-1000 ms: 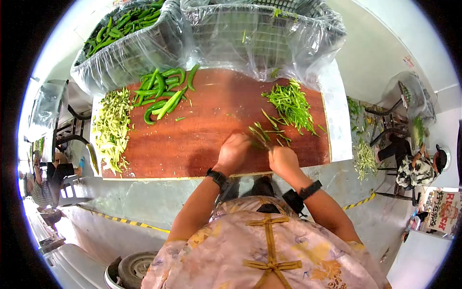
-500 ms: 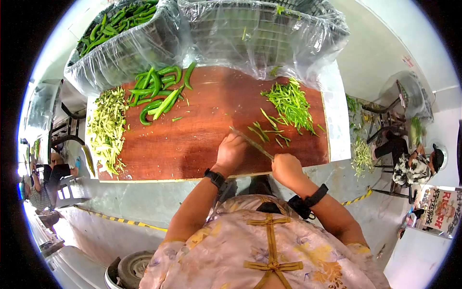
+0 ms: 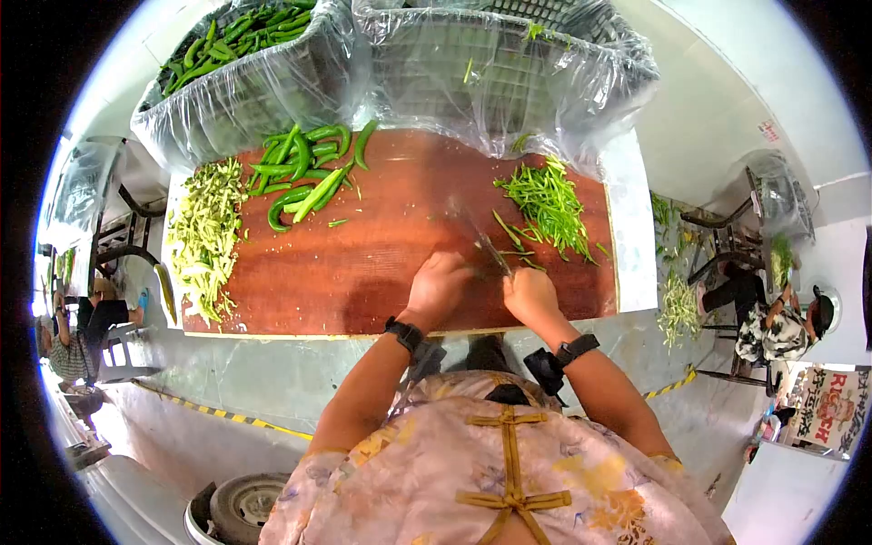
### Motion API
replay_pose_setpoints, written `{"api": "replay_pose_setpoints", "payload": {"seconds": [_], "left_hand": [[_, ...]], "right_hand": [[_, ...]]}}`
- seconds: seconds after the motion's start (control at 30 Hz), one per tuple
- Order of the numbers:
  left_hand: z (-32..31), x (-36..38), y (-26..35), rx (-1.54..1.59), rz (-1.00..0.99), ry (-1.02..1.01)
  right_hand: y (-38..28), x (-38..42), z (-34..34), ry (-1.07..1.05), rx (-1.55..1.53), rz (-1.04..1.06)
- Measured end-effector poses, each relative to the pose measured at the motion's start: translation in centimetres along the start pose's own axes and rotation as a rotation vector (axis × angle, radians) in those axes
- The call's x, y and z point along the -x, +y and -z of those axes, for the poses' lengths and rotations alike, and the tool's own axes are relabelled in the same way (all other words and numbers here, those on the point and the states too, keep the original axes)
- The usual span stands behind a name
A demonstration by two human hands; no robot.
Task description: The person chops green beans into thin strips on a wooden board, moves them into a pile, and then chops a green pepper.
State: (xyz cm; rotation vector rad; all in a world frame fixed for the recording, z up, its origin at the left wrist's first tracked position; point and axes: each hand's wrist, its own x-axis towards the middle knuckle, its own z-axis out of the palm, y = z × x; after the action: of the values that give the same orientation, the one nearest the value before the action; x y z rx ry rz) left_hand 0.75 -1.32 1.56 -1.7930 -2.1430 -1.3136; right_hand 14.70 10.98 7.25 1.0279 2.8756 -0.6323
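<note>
My right hand (image 3: 530, 296) is closed on the handle end of a knife (image 3: 491, 250), whose blade points up and left, blurred at the tip. Left of it, my left hand (image 3: 441, 283) rests low over the reddish-brown board (image 3: 363, 263), its fingers curled; anything under them is hidden. Cut green strips (image 3: 549, 204) lie in a pile at the board's right, with a few loose pieces beside the blade. Whole green peppers (image 3: 304, 163) sit at the upper left. A pale heap of cut pieces (image 3: 204, 241) covers the left edge.
Behind the board stand two plastic-lined crates, the left one (image 3: 245, 100) holding green peppers, the right one (image 3: 500, 82) with a few green bits. A person (image 3: 777, 318) sits at far right, another (image 3: 77, 336) at far left. Green and pale scraps (image 3: 677, 304) lie right of the board.
My right hand has moved slightly left and down, and the knife has swung to a steeper angle, away from my left hand. Some loose strips now lie under or beside the blade.
</note>
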Motion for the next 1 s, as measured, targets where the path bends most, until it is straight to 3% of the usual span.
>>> {"api": "replay_pose_setpoints", "payload": {"seconds": [0.3, 0.5, 0.7, 1.0], "left_hand": [[-0.9, 0.9, -1.1, 0.009, -0.004, -0.041], [-0.9, 0.4, -0.9, 0.021, -0.035, 0.042], [-0.3, 0.1, -0.8, 0.041, -0.032, -0.035], [-0.2, 0.2, -0.6, 0.096, -0.016, -0.015]], "right_hand": [[0.3, 4.2, 1.1, -0.109, 0.109, 0.041], [0.3, 3.8, 0.9, -0.153, 0.14, 0.055], [-1.0, 0.8, -0.3, -0.213, 0.119, 0.072], [-1.2, -1.4, -1.4, 0.056, -0.015, 0.043]]}}
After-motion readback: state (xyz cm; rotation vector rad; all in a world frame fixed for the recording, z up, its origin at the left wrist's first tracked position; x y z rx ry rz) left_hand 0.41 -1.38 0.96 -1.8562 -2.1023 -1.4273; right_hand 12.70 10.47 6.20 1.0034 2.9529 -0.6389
